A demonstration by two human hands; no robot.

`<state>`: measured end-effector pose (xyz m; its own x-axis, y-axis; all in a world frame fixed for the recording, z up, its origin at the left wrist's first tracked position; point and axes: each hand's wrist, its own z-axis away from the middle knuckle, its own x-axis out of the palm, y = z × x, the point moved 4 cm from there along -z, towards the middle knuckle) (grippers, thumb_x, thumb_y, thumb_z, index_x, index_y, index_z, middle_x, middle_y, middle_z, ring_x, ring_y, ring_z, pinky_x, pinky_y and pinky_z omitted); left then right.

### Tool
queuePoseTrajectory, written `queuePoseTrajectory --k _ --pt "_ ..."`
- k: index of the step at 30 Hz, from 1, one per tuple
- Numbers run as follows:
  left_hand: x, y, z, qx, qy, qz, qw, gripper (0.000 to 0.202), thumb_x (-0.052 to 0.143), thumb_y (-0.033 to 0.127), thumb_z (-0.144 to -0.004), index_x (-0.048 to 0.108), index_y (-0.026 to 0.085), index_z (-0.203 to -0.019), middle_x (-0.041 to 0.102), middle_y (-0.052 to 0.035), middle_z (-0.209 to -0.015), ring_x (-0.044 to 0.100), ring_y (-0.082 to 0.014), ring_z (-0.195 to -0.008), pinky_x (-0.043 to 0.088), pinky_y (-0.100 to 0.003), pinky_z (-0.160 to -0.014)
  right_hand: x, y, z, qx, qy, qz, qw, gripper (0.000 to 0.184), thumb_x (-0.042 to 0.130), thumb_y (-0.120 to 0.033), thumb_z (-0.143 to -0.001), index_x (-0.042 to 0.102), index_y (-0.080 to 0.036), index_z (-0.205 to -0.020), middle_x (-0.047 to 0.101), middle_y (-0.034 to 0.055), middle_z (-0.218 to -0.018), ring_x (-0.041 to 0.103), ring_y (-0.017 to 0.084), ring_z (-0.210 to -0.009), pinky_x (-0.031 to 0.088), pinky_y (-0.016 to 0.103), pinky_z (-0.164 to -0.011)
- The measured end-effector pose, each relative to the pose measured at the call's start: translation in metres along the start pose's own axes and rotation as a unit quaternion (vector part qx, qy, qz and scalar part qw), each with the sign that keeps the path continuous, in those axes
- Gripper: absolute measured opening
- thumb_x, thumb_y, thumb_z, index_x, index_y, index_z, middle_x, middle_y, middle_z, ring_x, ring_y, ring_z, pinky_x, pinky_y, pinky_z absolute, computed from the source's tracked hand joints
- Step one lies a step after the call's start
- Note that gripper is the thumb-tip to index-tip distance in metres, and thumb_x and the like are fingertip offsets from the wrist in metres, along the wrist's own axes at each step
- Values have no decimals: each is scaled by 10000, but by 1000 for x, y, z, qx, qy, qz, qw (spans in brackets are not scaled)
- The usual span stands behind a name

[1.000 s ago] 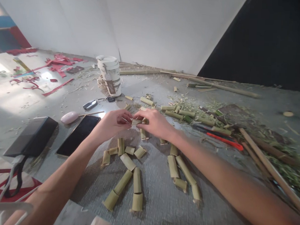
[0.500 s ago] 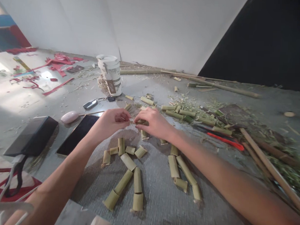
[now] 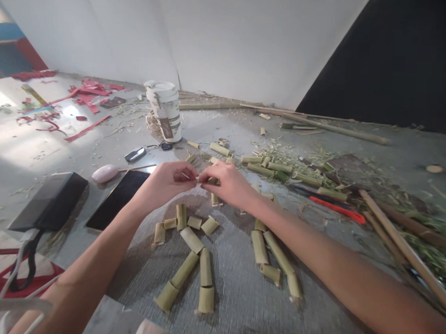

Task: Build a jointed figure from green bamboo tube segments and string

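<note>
My left hand (image 3: 174, 179) and my right hand (image 3: 226, 182) meet fingertip to fingertip above the grey tabletop. Both are closed in a pinch, and whatever small thing lies between the fingertips is too small and hidden to name. Just below them, cut bamboo pieces (image 3: 192, 240) lie in a branching, figure-like layout. A second group of bamboo pieces (image 3: 259, 247) rests under my right forearm, partly covered by it. One short bamboo piece (image 3: 216, 199) shows right beneath my right hand.
Left of my hands are a black phone (image 3: 118, 199), a dark box (image 3: 49, 201), a pink mouse (image 3: 104, 173) and a key fob (image 3: 135, 155). Behind stands a white cup (image 3: 168, 110). Loose bamboo (image 3: 280, 167), a red-handled tool (image 3: 337, 210), sticks (image 3: 404, 246) and shavings lie to the right.
My left fingertips have shifted slightly right, closer against those of my right hand. Both hands stay pinched, and the bamboo layout is the same; the view has moved a little.
</note>
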<state>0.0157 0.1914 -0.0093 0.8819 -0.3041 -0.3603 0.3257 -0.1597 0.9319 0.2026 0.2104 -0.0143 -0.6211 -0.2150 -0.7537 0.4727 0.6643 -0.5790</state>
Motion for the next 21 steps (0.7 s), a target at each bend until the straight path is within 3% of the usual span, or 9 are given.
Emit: queuePoseTrajectory --k 8,21 --pt "1 0 -1 -4 0 -5 1000 166 791 295 -854 760 190 -979 815 -61 -953 782 -236 -913 602 -341 -834 0 1 0 -10 21 -5 1000 114 705 -204 -994 766 -243 -906 806 14 -914 653 235 -949 408 393 -912" --pt "-3 4 1 -13 18 -23 999 156 776 256 -826 746 187 -962 781 -39 -902 763 -210 -855 572 -296 -762 -4 -3 0 11 22 -12 1000 137 681 -165 -989 728 -221 -874 791 27 -904 646 231 -946 432 382 -887"
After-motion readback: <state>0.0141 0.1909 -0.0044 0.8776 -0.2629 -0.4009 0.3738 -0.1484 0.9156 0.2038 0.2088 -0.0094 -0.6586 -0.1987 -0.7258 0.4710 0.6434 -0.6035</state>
